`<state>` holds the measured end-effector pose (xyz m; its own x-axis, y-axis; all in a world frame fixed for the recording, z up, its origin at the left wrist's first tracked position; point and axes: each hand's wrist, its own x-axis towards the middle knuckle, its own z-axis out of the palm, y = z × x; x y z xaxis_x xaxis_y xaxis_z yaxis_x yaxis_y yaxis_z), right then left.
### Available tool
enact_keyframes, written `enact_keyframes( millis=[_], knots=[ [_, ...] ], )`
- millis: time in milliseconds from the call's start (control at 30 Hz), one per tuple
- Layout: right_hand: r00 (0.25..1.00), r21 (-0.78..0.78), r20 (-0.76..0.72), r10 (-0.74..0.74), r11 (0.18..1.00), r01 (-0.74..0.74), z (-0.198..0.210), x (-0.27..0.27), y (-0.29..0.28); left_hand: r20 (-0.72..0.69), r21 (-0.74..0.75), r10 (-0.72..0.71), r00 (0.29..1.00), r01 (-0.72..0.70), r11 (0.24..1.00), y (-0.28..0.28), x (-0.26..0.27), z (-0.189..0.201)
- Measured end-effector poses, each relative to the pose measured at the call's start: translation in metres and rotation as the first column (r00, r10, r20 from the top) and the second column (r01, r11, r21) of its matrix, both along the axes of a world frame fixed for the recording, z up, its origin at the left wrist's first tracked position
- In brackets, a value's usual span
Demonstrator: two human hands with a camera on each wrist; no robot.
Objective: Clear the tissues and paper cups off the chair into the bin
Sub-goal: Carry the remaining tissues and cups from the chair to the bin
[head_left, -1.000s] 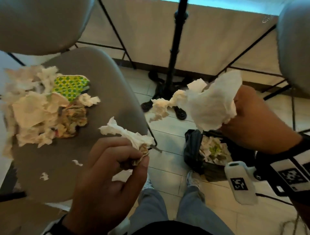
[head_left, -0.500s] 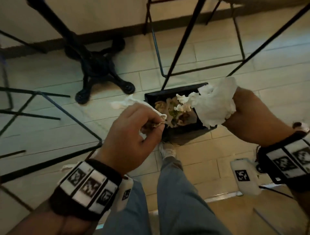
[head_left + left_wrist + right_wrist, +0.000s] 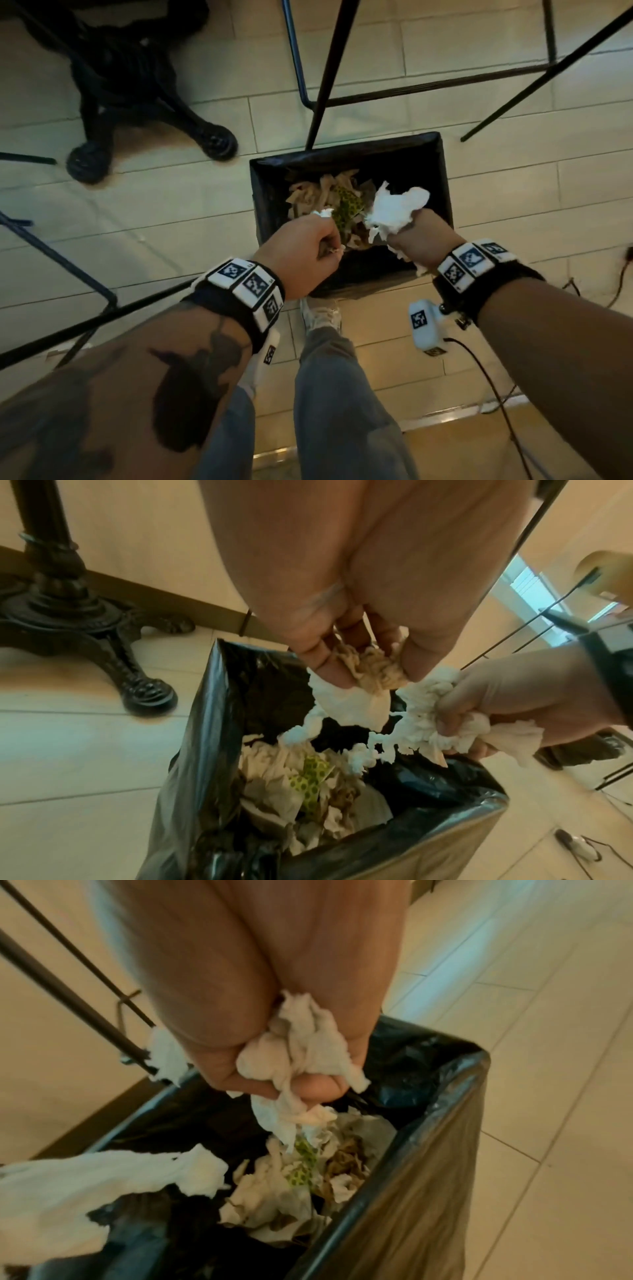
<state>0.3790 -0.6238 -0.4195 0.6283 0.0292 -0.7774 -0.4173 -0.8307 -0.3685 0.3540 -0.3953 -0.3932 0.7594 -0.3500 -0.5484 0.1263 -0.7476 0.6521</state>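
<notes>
A black ornate table base (image 3: 113, 85) stands on the pale tiled floor (image 3: 171, 212) beside thin black metal legs (image 3: 329, 68).

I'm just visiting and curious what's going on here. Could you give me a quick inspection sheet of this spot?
Surface: pale tiled floor; the chair seat is out of view.
Job's things: black-lined bin already holds crumpled tissues and a green-spotted paper cup.
Clutter: nothing seen loose on the floor.
Hands: left hand pinches a stained tissue wad; right hand grips a white tissue bunch; both are over the bin.
Cables: dark cable trails from the right wrist unit.
Surroundings: black table base, thin metal chair legs.
</notes>
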Motion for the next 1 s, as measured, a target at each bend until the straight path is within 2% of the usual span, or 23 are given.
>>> enact_keyframes(
  millis=[100, 200, 267, 333, 433, 567, 733, 867, 933, 1000],
  knots=[
    [0.979, -0.029, -0.066, -0.194, 0.981, 0.193, -0.036, -0.002, -0.004, -0.116, 0.067, 0.016, 0.993, -0.009, 0.998, -0.002, -0.001, -0.031],
    [0.95, -0.022, -0.066, -0.304, 0.953, 0.303, -0.059, -0.007, -0.004, -0.216, 0.128, 0.013, 0.976, 0.015, 0.992, 0.003, -0.004, -0.053],
    [0.927, -0.016, -0.098, -0.362, 0.932, 0.362, -0.06, -0.009, 0.0, -0.272, 0.148, 0.031, 0.962, 0.01, 0.989, 0.01, -0.008, -0.058],
    [0.938, -0.047, -0.139, -0.319, 0.948, 0.316, -0.056, -0.008, 0.003, -0.312, 0.151, 0.05, 0.949, -0.003, 0.989, 0.017, -0.013, -0.053],
    [0.982, -0.119, -0.152, -0.115, 0.988, 0.098, -0.037, -0.01, 0.003, -0.33, 0.139, 0.098, 0.939, -0.054, 0.989, 0.03, -0.022, -0.029],
    [0.977, -0.127, -0.177, 0.117, 0.982, -0.141, 0.0, -0.013, 0.023, -0.289, 0.12, 0.197, 0.937, -0.169, 0.978, 0.061, -0.039, 0.035],
    [0.93, -0.175, -0.166, 0.329, 0.918, -0.356, 0.077, -0.019, 0.075, -0.156, 0.009, 0.296, 0.942, -0.298, 0.955, 0.128, -0.08, 0.154],
    [0.879, -0.076, -0.109, 0.464, 0.878, -0.473, 0.162, -0.016, 0.153, -0.022, -0.101, 0.356, 0.934, -0.356, 0.929, 0.194, -0.128, 0.251],
    [0.853, -0.031, -0.036, 0.521, 0.853, -0.522, 0.21, -0.013, 0.206, 0.061, -0.113, 0.431, 0.9, -0.423, 0.899, 0.229, -0.157, 0.292],
    [0.808, 0.019, 0.026, 0.588, 0.808, -0.589, 0.26, -0.013, 0.263, 0.139, -0.19, 0.488, 0.861, -0.461, 0.867, 0.262, -0.188, 0.327]
  ],
)
